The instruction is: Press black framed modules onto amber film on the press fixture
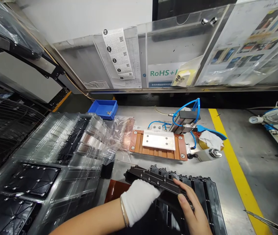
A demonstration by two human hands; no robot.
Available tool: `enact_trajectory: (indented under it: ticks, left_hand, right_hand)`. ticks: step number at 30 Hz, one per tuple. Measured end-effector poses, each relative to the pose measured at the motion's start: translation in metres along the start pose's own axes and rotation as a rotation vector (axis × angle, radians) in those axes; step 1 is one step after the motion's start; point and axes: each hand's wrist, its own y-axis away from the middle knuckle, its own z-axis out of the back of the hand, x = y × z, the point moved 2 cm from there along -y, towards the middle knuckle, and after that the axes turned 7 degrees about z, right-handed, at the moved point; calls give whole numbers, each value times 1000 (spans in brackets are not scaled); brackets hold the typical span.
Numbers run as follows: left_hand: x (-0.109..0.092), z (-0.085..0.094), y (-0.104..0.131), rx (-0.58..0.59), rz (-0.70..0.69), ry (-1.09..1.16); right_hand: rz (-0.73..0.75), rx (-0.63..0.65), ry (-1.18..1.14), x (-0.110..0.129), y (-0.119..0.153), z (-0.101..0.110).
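Note:
A black plastic housing part [151, 176] with small metal-coloured studs along its top is tilted up at the front of the bench. My right hand [192, 205], bare, grips its right end with thumb and fingers. My left hand [140, 199], in a white glove, is closed against the near side of the same part. What its fingers hold, if anything, is hidden. Beneath and behind lies a row of similar black parts [208, 195], standing close together. A sheet of brown, shiny material [114, 189] shows left of my gloved hand.
Clear plastic trays [80, 182] with black parts are stacked at left. Behind my hands stands an orange-brown fixture [136, 140] with a silver plate and blue air hoses. A blue bin [103, 109], a white bottle [208, 155] and tweezers [268, 222] are also here.

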Motion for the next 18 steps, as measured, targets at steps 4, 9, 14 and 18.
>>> enact_trajectory:
  ticks: [4,9,14,18]
  left_hand:
    - [24,15,15,166,117,-186]
    - [25,6,15,228,220,-286]
    - [12,28,19,192,274,-336]
    - [23,75,59,-13,218,-142]
  right_hand:
    - [-32,-111,-7,11,8,4]
    - [-86,-105,-4,23,7,-1]
    - [-154,-28,-20,20,2,7]
    - [-184,-54,-125,17,8,21]
